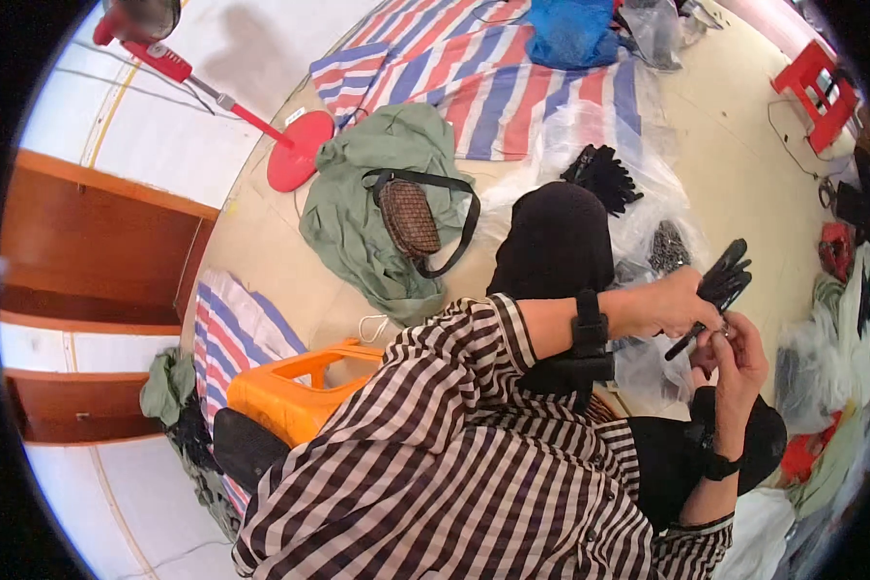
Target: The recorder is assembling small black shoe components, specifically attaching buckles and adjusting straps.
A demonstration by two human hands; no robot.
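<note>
Two hands meet at the right of the frame; the left hand (672, 302) comes in from the centre with its grip closed round the lower end of a black glove (717, 286), whose fingers stand up and tilt toward the upper right; the right hand (739, 356) rises from the lower right, fingers curled tight and pinching at the glove's lower end just beside the left hand, the two hands touching; a black band (590, 333) wraps the left forearm; behind the hands, clear plastic bags (638, 184) lie on the floor with a bundle of black gloves (602, 176) on top; upper centre, a striped tarp (493, 77); left of centre, a green cloth (387, 184) carrying a brown woven bag (408, 217); lower left, an orange stool (295, 387).
</note>
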